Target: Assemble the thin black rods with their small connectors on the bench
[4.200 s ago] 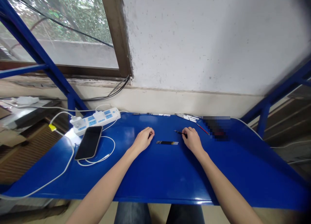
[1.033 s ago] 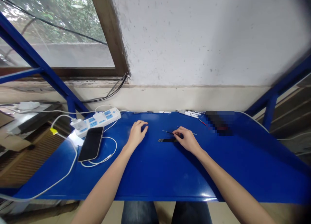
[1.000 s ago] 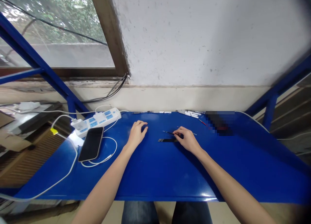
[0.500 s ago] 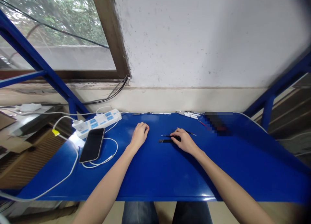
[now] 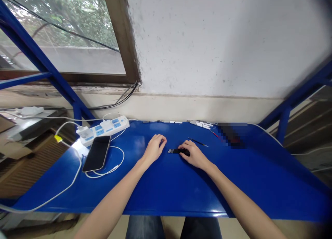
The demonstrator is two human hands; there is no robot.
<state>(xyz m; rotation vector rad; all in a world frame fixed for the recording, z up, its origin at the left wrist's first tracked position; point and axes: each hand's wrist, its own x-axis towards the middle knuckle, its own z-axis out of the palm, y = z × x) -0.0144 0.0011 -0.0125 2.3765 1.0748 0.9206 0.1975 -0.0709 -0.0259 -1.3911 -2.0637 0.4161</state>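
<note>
**Hands at black pen refills (image 5: 174, 151) on a blue surface (image 5: 166, 190).**
Left hand (image 5: 155, 149): grip curled together, empty. The refills lie between the hands; the right hand (image 5: 193, 154) covers their right end, and whether its grip is clamped cannot be told.

Several black pen refills (image 5: 174, 151) lie flat, side by side, tips toward 9 o'clock; one thin refill (image 5: 198, 142) lies apart at their 2 o'clock.
</note>
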